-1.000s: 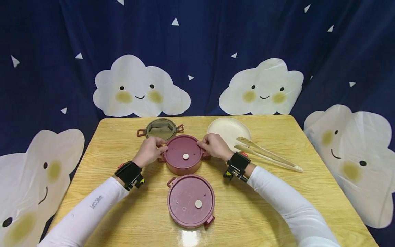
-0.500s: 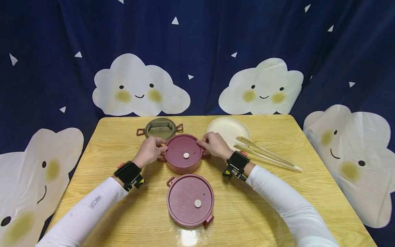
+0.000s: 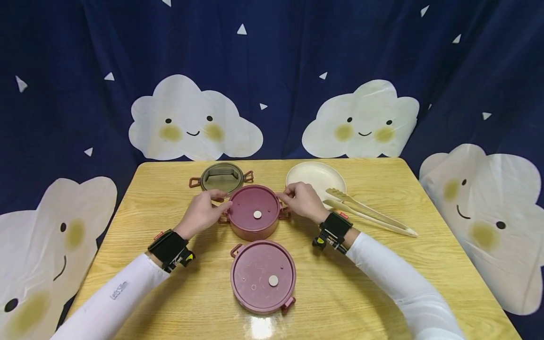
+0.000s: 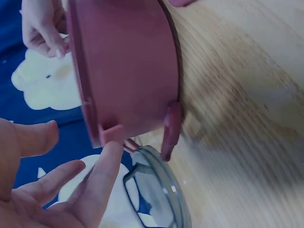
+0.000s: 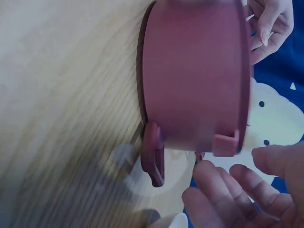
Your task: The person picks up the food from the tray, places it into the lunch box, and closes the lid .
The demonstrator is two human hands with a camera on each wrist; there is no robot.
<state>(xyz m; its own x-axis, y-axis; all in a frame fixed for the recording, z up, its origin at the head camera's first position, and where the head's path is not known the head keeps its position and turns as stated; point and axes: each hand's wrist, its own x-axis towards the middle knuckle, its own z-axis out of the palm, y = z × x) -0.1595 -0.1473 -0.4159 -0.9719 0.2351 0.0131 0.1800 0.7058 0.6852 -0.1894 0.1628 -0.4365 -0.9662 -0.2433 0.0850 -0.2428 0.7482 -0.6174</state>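
Observation:
A round maroon pot with a flat top and a small cream knob stands mid-table between the hands. My left hand is at its left side, thumb apart from the forefinger. In the left wrist view, its fingers reach right to the small side tab, with the thumb off the wall. My right hand is at the pot's right side. The right wrist view shows loosely bent fingers beside the tab and a lower handle, nothing pinched.
A second maroon pot stands close in front. Behind on the left is a small pot with a dark glass lid. A cream plate lies back right, with beige tongs overlapping its edge. A cloud-print curtain hangs behind the table.
Both hands have loosened from the pot's sides and drawn slightly outward, left hand to the left and right hand to the right. The pot stays in about the same place.

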